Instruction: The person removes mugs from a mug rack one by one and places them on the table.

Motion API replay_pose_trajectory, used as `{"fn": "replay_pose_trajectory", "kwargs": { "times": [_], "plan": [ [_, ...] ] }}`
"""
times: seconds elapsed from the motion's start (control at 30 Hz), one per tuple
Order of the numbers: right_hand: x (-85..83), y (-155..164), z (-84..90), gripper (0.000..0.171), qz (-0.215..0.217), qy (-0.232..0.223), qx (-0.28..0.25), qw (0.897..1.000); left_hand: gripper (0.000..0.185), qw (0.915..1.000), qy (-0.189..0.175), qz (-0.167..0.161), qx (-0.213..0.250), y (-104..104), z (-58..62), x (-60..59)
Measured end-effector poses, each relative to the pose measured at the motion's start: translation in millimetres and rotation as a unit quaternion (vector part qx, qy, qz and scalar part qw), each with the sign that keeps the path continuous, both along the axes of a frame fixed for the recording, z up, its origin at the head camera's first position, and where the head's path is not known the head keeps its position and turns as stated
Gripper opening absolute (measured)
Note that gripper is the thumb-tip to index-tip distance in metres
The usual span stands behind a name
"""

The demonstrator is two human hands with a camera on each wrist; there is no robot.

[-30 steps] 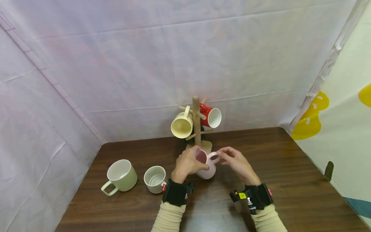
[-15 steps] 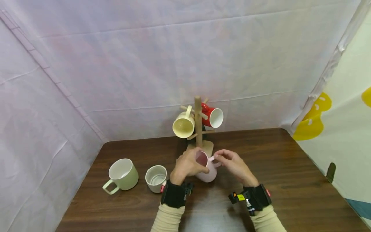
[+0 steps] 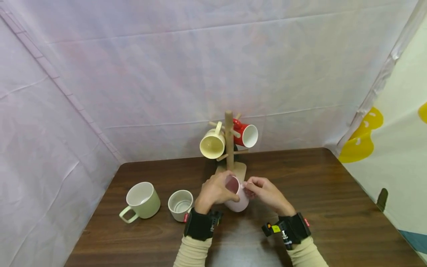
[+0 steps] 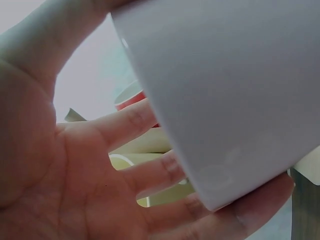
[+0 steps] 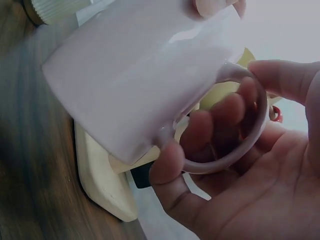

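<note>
A pale pink mug (image 3: 240, 203) is held tilted between my two hands, in front of the wooden mug tree (image 3: 229, 148). My left hand (image 3: 215, 190) grips the mug's body, thumb on the near side; in the left wrist view its fingers (image 4: 152, 175) spread along the mug's wall and base. On the other side, my right hand (image 3: 267, 193) holds the round handle (image 5: 227, 162), thumb on top and fingers passing through the loop, as the right wrist view shows. A cream-yellow mug (image 3: 212, 145) and a red mug (image 3: 247, 135) hang from the tree's upper pegs.
A light green mug (image 3: 144, 203) stands on the brown table (image 3: 333, 207) at the left. Between it and my left hand stands a ribbed off-white mug (image 3: 180, 205). The tree's lower peg (image 3: 241, 151) points right. A pale cloth wall (image 3: 166, 85) rises behind the table.
My right hand has shifted left, closer to the pink mug's body, and taken fuller hold of the handle, which has turned. My left hand keeps its grip. The hanging mugs stay put.
</note>
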State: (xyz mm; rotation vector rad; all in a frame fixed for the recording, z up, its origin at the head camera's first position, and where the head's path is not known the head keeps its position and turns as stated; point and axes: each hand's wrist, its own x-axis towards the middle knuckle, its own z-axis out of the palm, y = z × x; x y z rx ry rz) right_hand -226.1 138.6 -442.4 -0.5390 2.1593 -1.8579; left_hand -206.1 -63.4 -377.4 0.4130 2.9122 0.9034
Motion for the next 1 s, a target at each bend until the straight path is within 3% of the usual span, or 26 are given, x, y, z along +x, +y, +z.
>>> {"fn": "replay_pose_trajectory", "kwargs": {
  "times": [0.43, 0.73, 1.0],
  "plan": [
    [2.9, -5.1, -3.6, 0.043, 0.024, 0.007, -0.015, 1.0, 0.071, 1.0, 0.006, -0.006, 0.005, -4.9, 1.1, 4.1],
    [1.5, -6.8, -3.9, 0.036, 0.03, -0.018, -0.097, 0.995, 0.074, 0.9998, 0.02, 0.008, 0.005, -4.6, 3.1, 6.8],
    [0.6, -7.6, -4.3, 0.03, 0.022, -0.038, -0.12, 0.992, 0.075, 0.9996, 0.02, 0.019, 0.008, -3.7, 3.6, 7.8]
  ]
}}
